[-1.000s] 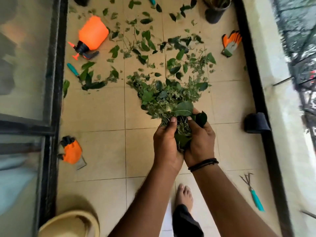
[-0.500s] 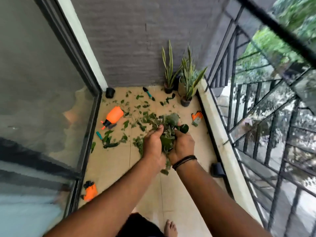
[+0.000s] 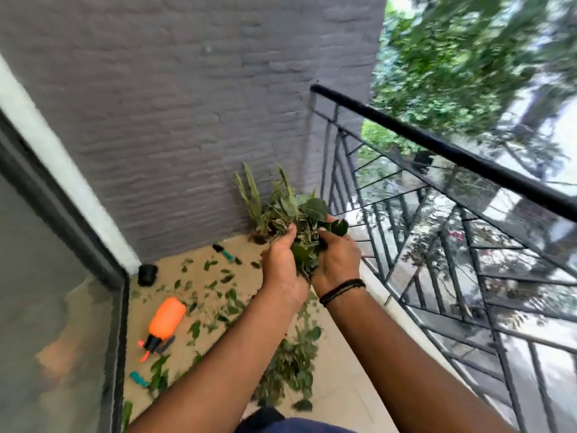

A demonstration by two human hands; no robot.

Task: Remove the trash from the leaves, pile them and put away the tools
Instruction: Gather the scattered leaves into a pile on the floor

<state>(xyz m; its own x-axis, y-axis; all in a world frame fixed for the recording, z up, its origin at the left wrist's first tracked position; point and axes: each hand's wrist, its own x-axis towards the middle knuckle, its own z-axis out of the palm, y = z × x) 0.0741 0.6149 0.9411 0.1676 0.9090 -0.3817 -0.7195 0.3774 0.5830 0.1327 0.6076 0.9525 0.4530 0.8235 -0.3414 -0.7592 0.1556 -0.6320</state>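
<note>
Both hands are raised in front of the person and cupped together around a bunch of leaves [image 3: 304, 232]. The left hand [image 3: 282, 265] wraps the bunch from its side with fingers curled in and the thumb pressed against the greenery; the right hand [image 3: 335, 260], a black band [image 3: 342, 290] at its wrist, closes on it from the other side, so each grip is tight around the same clump and neither is open. The bunch is a mixed, ragged mass: broad, dark, glossy round leaves stick out at the top and right, paler small leaves and thin dry stems are tangled in the middle, and a few leaves hang out below the palms. It is held up in the air, well above the floor [image 3: 337, 382], in front of the grey brick wall [image 3: 187, 120] and near the black railing [image 3: 437, 148]. More loose leaves [image 3: 290, 364] lie scattered and partly heaped on the tiles under the forearms. An orange spray bottle [image 3: 165, 318] lies on its side among them near the glass door [image 3: 46, 307], with a teal-handled tool [image 3: 139, 379] just beside it and another small tool [image 3: 224, 252] lying nearer the wall. A small black pot [image 3: 147, 274] stands in the corner.
</note>
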